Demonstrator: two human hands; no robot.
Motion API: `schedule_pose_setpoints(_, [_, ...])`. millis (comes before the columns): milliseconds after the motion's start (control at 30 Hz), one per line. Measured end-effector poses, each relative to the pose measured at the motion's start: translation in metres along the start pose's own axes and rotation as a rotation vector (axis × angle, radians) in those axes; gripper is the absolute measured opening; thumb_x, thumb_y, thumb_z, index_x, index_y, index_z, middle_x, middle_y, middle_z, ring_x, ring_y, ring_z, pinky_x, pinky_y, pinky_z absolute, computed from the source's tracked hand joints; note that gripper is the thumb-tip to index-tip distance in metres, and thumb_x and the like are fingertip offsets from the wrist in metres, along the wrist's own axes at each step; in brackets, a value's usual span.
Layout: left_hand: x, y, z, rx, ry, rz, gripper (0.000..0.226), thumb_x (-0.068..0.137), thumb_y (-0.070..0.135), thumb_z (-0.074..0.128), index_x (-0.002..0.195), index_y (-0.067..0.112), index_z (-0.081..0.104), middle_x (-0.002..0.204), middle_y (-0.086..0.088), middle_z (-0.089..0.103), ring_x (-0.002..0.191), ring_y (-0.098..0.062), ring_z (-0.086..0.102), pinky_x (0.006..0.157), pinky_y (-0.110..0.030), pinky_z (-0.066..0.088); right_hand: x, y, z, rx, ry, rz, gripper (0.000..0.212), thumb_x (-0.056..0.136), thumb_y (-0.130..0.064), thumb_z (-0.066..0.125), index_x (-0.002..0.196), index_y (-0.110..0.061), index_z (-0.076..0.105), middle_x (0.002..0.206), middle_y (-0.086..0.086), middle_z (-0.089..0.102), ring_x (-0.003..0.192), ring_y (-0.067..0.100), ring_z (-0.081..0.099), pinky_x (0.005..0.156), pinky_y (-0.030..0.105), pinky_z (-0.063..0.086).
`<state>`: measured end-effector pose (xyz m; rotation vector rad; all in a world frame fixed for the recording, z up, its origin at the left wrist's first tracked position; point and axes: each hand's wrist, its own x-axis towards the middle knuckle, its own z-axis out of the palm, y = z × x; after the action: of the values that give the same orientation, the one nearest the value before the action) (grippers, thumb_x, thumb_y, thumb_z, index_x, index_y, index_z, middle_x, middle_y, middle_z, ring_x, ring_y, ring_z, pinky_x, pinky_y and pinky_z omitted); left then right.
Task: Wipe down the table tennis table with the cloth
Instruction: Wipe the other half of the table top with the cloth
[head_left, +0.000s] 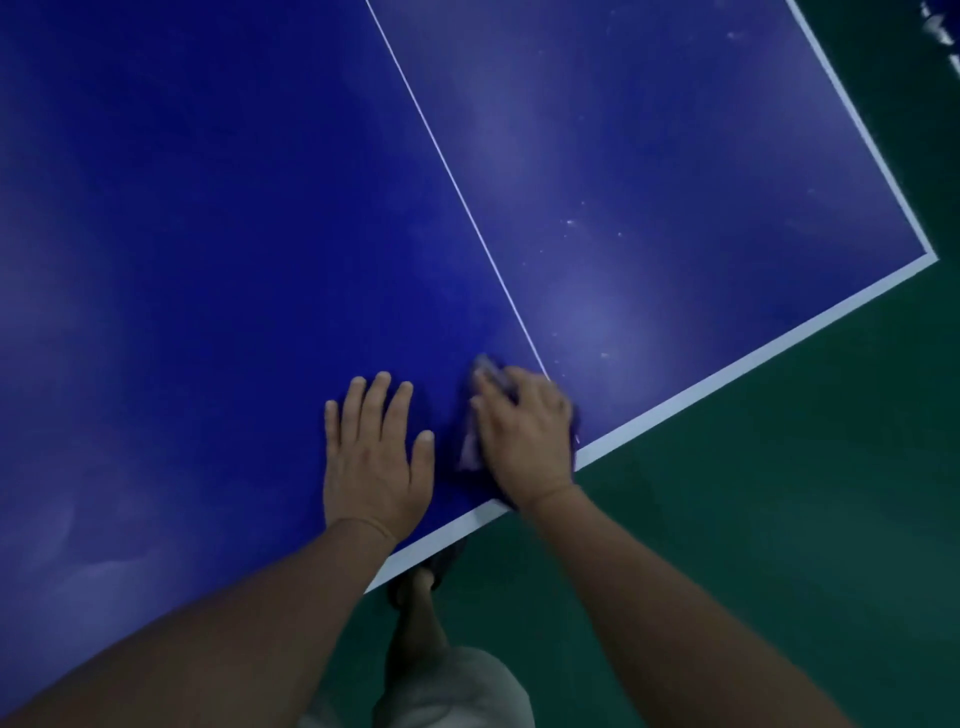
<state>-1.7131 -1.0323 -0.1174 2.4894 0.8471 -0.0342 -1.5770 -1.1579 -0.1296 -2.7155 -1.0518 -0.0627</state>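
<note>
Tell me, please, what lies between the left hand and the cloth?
In the head view, only a narrow strip of bare blue tabletop separates the left hand from the cloth under the right hand.

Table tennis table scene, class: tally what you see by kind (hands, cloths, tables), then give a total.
Hands: 2 (left hand flat on the table, right hand on the cloth)
Cloths: 1
Tables: 1
Total: 4

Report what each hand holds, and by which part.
The right hand presses flat on the middle of the cloth; the left hand holds nothing, resting flat on the table.
</note>
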Motion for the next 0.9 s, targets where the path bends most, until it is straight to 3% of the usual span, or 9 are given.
schedule_pose_setpoints(100, [0.003,0.002,0.013,0.135,0.007,-0.027,0.066,0.101,0.049,0.022,0.153,0.01,0.036,0.162,-0.01,0.029,0.153,-0.029,0.014,0.125,-0.051,0.005,0.057,0.074,-0.013,0.083,0.095,0.321,0.032,0.1,-0.032,0.057,0.127,-0.02,0.067,0.12,0.019,0.063,0.108,0.044,0.057,0.096,0.057,0.045])
schedule_pose_setpoints(200, [0.003,0.002,0.017,0.184,0.007,-0.039,0.064,0.101,0.047,0.024,0.152,0.01,0.037,0.161,-0.011,0.03,0.152,-0.03,0.015,0.125,-0.051,0.007,0.089,0.098,-0.009,0.008,0.072,0.489,0.039,0.106,-0.039,0.043,0.138,-0.025,0.059,0.136,0.011,0.053,0.125,0.035,0.045,0.109,0.052,0.032])
schedule_pose_setpoints(333, [0.004,0.005,0.019,0.207,0.017,-0.041,0.064,0.1,0.045,0.025,0.15,0.008,0.039,0.16,-0.012,0.031,0.152,-0.031,0.017,0.124,-0.051,0.007,0.054,0.032,-0.001,0.118,0.07,0.287,0.029,0.099,-0.035,0.053,0.127,-0.028,0.059,0.116,0.009,0.061,0.104,0.031,0.055,0.09,0.05,0.046])
schedule_pose_setpoints(400, [0.003,0.006,0.02,0.229,0.024,-0.04,0.065,0.099,0.045,0.026,0.149,0.007,0.04,0.16,-0.013,0.032,0.151,-0.032,0.018,0.124,-0.052,0.008,0.021,0.006,0.001,0.082,-0.03,0.048,0.036,0.101,-0.039,0.045,0.133,-0.029,0.058,0.124,0.006,0.057,0.109,0.026,0.05,0.092,0.048,0.043])
schedule_pose_setpoints(500, [0.005,0.008,0.02,0.234,0.028,-0.046,0.065,0.099,0.045,0.026,0.149,0.006,0.041,0.159,-0.013,0.032,0.151,-0.032,0.018,0.123,-0.053,0.01,0.037,0.04,-0.005,0.062,-0.104,-0.248,0.037,0.101,-0.041,0.045,0.131,-0.028,0.062,0.123,0.004,0.059,0.108,0.027,0.053,0.093,0.047,0.044])
schedule_pose_setpoints(600, [0.006,0.009,0.017,0.227,0.013,-0.058,0.065,0.099,0.045,0.026,0.15,0.007,0.04,0.16,-0.013,0.032,0.152,-0.031,0.017,0.124,-0.054,0.01,0.095,0.095,-0.014,0.121,-0.053,0.091,0.036,0.098,-0.048,0.045,0.113,-0.026,0.069,0.107,0.004,0.066,0.1,0.031,0.061,0.09,0.048,0.049])
schedule_pose_setpoints(667, [0.007,0.009,0.016,0.229,0.002,-0.055,0.065,0.099,0.046,0.026,0.15,0.007,0.039,0.16,-0.013,0.031,0.152,-0.031,0.017,0.124,-0.054,0.009,0.13,0.112,-0.014,0.075,-0.015,0.268,0.043,0.102,-0.046,0.042,0.132,-0.023,0.064,0.128,0.011,0.059,0.118,0.035,0.053,0.103,0.05,0.04])
schedule_pose_setpoints(767, [0.008,0.007,0.016,0.254,-0.011,-0.056,0.065,0.1,0.046,0.026,0.151,0.008,0.038,0.161,-0.012,0.03,0.152,-0.031,0.016,0.124,-0.054,0.009,0.164,0.079,0.0,-0.011,-0.018,0.257,0.043,0.106,-0.039,0.041,0.144,-0.025,0.055,0.143,0.011,0.05,0.129,0.034,0.044,0.105,0.045,0.032])
schedule_pose_setpoints(900, [0.008,0.008,0.016,0.279,-0.022,-0.056,0.065,0.1,0.046,0.026,0.151,0.008,0.039,0.161,-0.013,0.03,0.152,-0.031,0.017,0.123,-0.054,0.01,0.133,0.0,0.009,0.067,-0.104,-0.12,0.038,0.101,-0.033,0.049,0.136,-0.024,0.062,0.131,0.008,0.059,0.116,0.032,0.054,0.095,0.047,0.039])
